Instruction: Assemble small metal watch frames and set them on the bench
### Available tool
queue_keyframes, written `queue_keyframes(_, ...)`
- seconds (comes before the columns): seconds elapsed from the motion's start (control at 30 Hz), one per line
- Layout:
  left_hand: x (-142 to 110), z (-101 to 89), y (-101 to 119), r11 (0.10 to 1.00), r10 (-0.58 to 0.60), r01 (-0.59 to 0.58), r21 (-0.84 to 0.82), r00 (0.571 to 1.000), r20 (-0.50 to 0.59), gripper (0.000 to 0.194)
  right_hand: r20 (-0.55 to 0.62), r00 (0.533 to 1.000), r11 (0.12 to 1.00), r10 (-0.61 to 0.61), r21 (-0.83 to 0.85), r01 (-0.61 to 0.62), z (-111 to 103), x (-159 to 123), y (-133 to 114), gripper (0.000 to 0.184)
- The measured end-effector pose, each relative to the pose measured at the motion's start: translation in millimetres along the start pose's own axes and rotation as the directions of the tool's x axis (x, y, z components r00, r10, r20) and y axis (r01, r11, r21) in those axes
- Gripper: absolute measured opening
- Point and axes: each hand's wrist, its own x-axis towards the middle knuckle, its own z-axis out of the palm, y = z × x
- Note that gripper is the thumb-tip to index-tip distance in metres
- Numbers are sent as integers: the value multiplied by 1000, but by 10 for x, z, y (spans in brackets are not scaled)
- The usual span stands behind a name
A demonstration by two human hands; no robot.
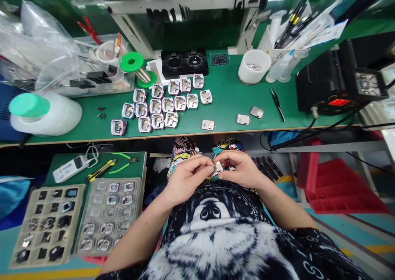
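Observation:
Over the lap, in front of the bench edge, both hands meet at a small whitish rectangular part (217, 168). My left hand (189, 176) is closed, its thumb and forefinger pinching the part's left side. On the other side, the thumb and fingers of my right hand (241, 168) grip the same part. Similar flat pale parts lie on the green bench: one small plate (207, 125) near the edge, another plate (243, 119) farther right, and a third plate (256, 112) beside it. Several square metal watch-like frames (168, 105) stand in rows left of them.
Black tweezers (278, 104) lie near a black soldering station (331, 82). A white cup (254, 67), a green solder spool (132, 62) and a white bottle (46, 113) stand on the bench. Compartment trays (77, 218) sit lower left, beside green-handled cutters (123, 163). A red tray (342, 189) is lower right.

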Motion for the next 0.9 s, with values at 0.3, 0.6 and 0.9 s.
queue_keyframes(0.3,-36,203,-75,910,-183,155,-385,983,-36,27,-12,999,996,-51,-71,50,21,-13,2,34)
queue_keyframes(0.6,-25,252,-36,953,-85,42,-302,988,-129,28,-8,1000,995,26,100,-25,91,-87,102,36)
queue_keyframes(0.9,-119,70,-120,986,163,-159,46,978,-129,18,31,998,993,58,102,-61,24,-72,88,38)
